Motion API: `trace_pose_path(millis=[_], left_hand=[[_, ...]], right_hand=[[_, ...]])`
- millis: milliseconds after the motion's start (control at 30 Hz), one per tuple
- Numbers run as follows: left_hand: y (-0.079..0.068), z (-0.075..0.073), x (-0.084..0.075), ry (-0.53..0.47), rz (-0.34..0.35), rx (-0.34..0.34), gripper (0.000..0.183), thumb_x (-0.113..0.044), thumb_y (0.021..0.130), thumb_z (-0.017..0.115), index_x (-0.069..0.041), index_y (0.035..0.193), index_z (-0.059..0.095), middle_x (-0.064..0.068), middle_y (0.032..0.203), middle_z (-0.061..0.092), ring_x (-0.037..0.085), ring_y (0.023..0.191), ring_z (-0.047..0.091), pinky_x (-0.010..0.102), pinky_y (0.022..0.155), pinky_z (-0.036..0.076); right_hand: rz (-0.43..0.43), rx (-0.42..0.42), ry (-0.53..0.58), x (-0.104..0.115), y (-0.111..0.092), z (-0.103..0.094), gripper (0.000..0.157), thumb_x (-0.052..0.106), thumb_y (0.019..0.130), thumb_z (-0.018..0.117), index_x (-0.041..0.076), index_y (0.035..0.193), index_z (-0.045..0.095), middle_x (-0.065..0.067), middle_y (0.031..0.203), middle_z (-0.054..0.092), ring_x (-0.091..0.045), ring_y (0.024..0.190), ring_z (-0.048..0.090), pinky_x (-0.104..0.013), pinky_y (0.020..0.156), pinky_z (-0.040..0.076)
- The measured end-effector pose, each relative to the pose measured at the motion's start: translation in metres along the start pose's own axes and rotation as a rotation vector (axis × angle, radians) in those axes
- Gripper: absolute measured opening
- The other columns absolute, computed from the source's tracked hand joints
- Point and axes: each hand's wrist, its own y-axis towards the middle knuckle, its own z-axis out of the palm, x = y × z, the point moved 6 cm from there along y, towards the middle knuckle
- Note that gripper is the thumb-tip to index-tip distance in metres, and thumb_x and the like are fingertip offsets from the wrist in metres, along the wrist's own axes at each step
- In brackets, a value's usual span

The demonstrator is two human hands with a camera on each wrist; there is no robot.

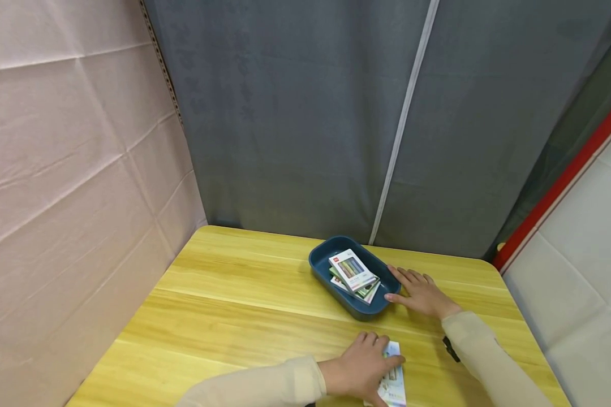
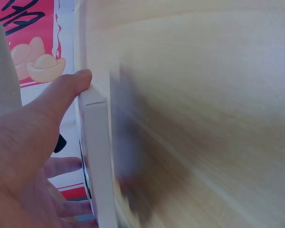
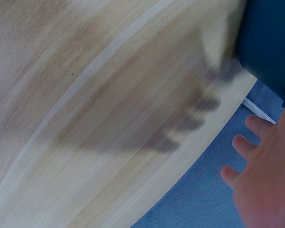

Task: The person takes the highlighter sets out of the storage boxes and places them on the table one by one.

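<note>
My left hand (image 1: 361,364) grips a flat white box (image 1: 394,379) with pale blue print at the table's front. In the left wrist view the thumb lies on one edge of this box (image 2: 97,156), and the fingers are on its far side. My right hand (image 1: 424,295) rests with thumb and forefinger at the right end of a dark blue basin (image 1: 331,294); its fingers (image 3: 242,147) look fairly straight in the right wrist view. Inside the basin lies a loose stack of flat boxes, topped by a white box (image 1: 353,269) picturing coloured sticks.
The wooden table (image 1: 224,294) has a grey curtain (image 1: 285,124) behind its far edge. Pale cloth (image 1: 81,169) hangs at the left, and a white panel with a red edge (image 1: 565,186) stands at the right. A blurred shape (image 2: 128,137) shows beside the held box.
</note>
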Motion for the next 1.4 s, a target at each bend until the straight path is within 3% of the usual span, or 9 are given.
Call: trace_pose_path(millis=[667, 1400], left_hand=[[0.006, 0.018, -0.002, -0.049, 0.0, 0.038, 0.093, -0.086, 0.068, 0.061, -0.039, 0.146, 0.041, -0.002, 0.134, 0.05, 0.011, 0.111, 0.049, 0.029, 0.095, 0.043], [0.008, 0.023, -0.005, -0.032, -0.025, 0.027, 0.09, -0.086, 0.066, 0.063, -0.041, 0.142, 0.044, -0.003, 0.13, 0.051, 0.011, 0.109, 0.048, 0.028, 0.092, 0.042]], right_hand=[[0.007, 0.016, 0.01, 0.002, -0.001, -0.002, 0.086, 0.066, 0.092, 0.05, 0.017, 0.158, 0.023, -0.02, 0.159, 0.034, -0.052, 0.142, 0.032, -0.073, 0.113, 0.017], [0.002, 0.01, 0.009, 0.001, -0.001, 0.0, 0.085, 0.065, 0.093, 0.05, 0.018, 0.158, 0.023, -0.019, 0.159, 0.034, -0.051, 0.143, 0.032, -0.073, 0.112, 0.018]])
